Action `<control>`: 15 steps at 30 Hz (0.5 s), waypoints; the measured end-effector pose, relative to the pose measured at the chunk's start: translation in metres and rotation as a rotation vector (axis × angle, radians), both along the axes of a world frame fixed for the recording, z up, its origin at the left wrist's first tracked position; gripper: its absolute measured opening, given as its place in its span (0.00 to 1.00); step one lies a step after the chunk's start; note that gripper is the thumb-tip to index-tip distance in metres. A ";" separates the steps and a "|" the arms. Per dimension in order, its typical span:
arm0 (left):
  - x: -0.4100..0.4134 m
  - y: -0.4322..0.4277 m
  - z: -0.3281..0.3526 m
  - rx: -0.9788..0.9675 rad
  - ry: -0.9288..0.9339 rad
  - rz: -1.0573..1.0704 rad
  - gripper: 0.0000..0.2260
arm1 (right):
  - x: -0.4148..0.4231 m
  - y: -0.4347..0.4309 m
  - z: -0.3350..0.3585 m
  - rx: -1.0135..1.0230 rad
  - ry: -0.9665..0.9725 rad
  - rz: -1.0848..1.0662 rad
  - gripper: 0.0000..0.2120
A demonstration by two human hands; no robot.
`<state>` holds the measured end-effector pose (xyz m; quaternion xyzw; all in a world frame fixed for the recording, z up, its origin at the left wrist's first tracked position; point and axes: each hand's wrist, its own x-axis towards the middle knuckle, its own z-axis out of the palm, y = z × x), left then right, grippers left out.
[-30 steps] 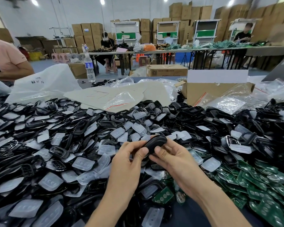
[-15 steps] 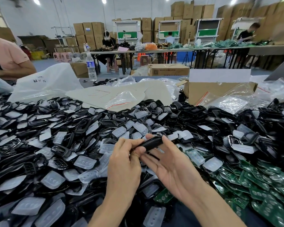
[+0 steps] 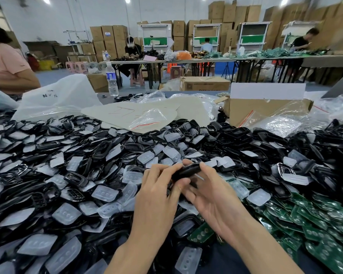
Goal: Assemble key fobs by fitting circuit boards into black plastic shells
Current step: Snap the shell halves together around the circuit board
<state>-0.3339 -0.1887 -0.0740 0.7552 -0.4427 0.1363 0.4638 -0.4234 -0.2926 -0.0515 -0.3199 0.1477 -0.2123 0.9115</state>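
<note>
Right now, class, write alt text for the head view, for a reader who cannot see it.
The left hand and right hand hold a black shell over a heap of shells and clear pads; green boards lie at right.

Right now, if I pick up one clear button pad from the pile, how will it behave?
The clear button pad looks thin and translucent, so probably light and floppy. It lies loose on black shells, so a push would likely slide it aside.
</note>
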 end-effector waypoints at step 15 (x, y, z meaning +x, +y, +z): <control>-0.007 -0.010 -0.002 -0.080 -0.048 0.089 0.09 | 0.006 0.008 -0.005 0.118 -0.076 0.008 0.31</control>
